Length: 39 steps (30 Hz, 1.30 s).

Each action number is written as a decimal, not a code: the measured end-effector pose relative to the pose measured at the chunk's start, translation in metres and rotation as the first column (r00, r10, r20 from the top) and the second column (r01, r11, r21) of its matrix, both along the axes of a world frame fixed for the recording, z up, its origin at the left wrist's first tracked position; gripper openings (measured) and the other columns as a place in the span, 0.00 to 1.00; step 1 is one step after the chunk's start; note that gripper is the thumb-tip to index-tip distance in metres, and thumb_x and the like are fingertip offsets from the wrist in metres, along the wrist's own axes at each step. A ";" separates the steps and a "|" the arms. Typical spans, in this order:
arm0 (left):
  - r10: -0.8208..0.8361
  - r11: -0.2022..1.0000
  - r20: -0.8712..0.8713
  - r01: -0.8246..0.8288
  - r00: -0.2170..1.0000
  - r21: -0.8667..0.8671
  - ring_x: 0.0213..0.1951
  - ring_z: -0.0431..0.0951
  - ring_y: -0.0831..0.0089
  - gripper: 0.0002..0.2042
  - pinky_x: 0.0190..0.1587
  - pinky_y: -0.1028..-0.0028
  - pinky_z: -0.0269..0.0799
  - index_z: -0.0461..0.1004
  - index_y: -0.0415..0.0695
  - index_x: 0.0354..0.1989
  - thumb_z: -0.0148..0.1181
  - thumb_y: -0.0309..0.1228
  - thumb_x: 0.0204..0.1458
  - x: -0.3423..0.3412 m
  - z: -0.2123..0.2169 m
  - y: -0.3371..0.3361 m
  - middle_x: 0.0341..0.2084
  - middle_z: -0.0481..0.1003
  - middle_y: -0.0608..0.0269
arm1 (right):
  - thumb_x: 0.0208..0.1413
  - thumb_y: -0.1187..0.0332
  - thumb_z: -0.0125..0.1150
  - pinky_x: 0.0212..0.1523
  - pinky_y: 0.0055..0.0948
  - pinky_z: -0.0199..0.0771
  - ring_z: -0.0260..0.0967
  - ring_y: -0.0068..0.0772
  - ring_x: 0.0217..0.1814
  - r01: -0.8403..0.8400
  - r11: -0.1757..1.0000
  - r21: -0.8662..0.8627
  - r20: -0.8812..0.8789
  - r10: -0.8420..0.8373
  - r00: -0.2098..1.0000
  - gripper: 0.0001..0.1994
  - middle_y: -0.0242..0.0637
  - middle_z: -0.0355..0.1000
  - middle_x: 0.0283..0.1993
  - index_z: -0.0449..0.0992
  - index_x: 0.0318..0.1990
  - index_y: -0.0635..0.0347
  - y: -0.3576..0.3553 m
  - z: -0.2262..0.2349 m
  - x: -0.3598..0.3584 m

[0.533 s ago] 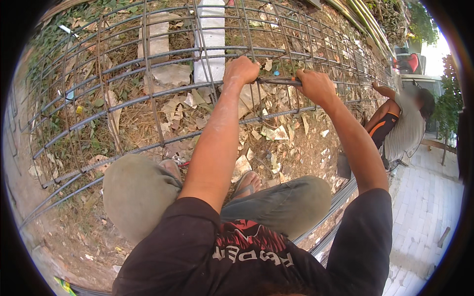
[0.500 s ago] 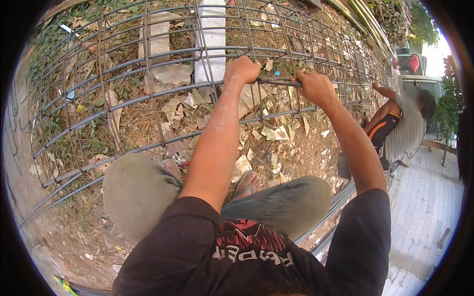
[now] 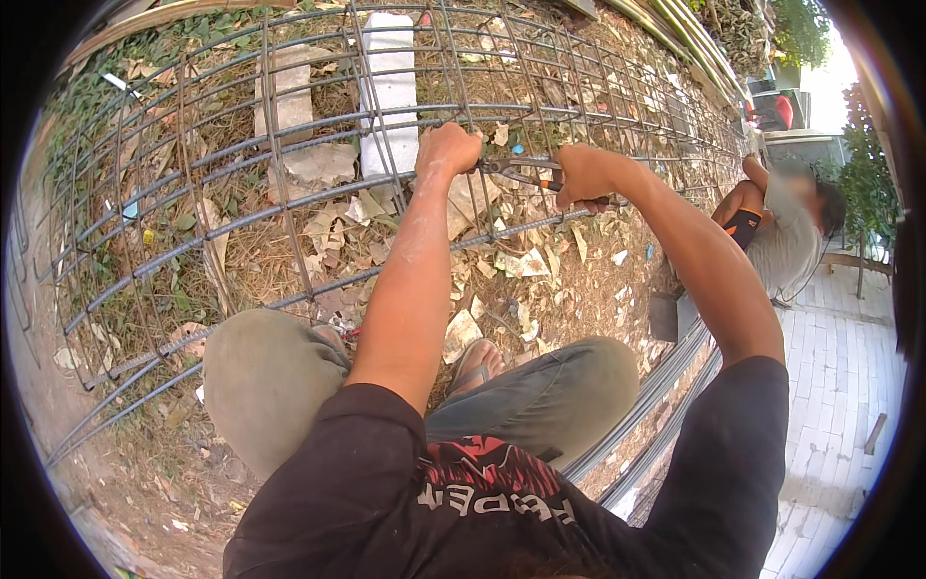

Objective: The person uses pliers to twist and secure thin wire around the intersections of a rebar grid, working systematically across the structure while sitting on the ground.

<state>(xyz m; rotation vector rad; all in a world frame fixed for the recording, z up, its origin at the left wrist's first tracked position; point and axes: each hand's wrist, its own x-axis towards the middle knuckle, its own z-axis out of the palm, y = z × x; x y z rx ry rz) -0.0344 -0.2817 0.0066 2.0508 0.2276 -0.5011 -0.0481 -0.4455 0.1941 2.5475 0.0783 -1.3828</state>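
A pair of pliers [image 3: 526,172] with dark metal jaws and orange-and-black handles is in my right hand [image 3: 590,176]. Its handles stand somewhat apart, and the jaws point left at a bar crossing of the rebar cage [image 3: 338,198]. Right beside the jaws, my left hand [image 3: 450,150] is closed in a fist at the same crossing. What lies inside its fingers is hidden. The cage spreads in front of my knees, with long ribbed bars crossed by thinner upright ones.
A white block [image 3: 389,87] and a greyish slab [image 3: 284,96] lie under the cage. Dry leaves and rubble cover the ground. At right, another person [image 3: 786,232] crouches beside the cage. Loose bars [image 3: 666,410] lie by my right knee, near white paving [image 3: 839,386].
The pliers' handles have opened apart, and my right hand has turned and lowered slightly. My left hand stays at the crossing. The view has shifted a little.
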 end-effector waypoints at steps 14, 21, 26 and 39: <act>-0.025 0.999 0.072 0.028 0.997 -0.041 0.43 0.82 0.45 0.27 0.50 0.55 0.73 0.82 0.29 0.31 0.54 0.48 0.59 0.005 0.001 -0.018 0.29 0.81 0.39 | 0.64 0.49 0.56 0.40 0.41 0.74 0.76 0.40 0.42 -0.843 0.476 -0.252 0.485 0.816 0.315 0.23 0.41 0.76 0.42 0.76 0.49 0.62 -0.047 0.003 -0.019; 0.099 0.993 0.169 -0.109 0.981 0.051 0.43 0.82 0.46 0.19 0.49 0.53 0.74 0.83 0.36 0.36 0.56 0.42 0.58 -0.026 0.020 -0.010 0.36 0.82 0.44 | 0.66 0.38 0.49 0.32 0.38 0.77 0.73 0.37 0.25 -0.206 0.966 0.154 0.109 0.191 0.976 0.34 0.38 0.71 0.20 0.78 0.30 0.66 -0.025 0.008 0.008; 0.206 0.977 0.583 -0.131 0.786 -0.169 0.56 0.73 0.50 0.17 0.59 0.56 0.68 0.73 0.39 0.49 0.61 0.21 0.49 -0.041 0.024 -0.024 0.48 0.76 0.46 | 0.66 0.35 0.45 0.18 0.32 0.70 0.69 0.29 0.17 0.160 0.960 0.229 0.031 -0.171 0.985 0.35 0.35 0.73 0.20 0.76 0.27 0.61 -0.017 0.021 0.019; 0.152 0.984 0.673 -0.048 0.724 -0.170 0.45 0.75 0.49 0.22 0.52 0.53 0.67 0.70 0.40 0.37 0.76 0.31 0.37 -0.047 0.033 -0.090 0.39 0.76 0.50 | 0.66 0.43 0.51 0.39 0.44 0.79 0.78 0.40 0.34 -0.293 0.956 0.022 0.308 0.272 0.912 0.29 0.41 0.78 0.31 0.80 0.43 0.67 -0.002 0.026 -0.017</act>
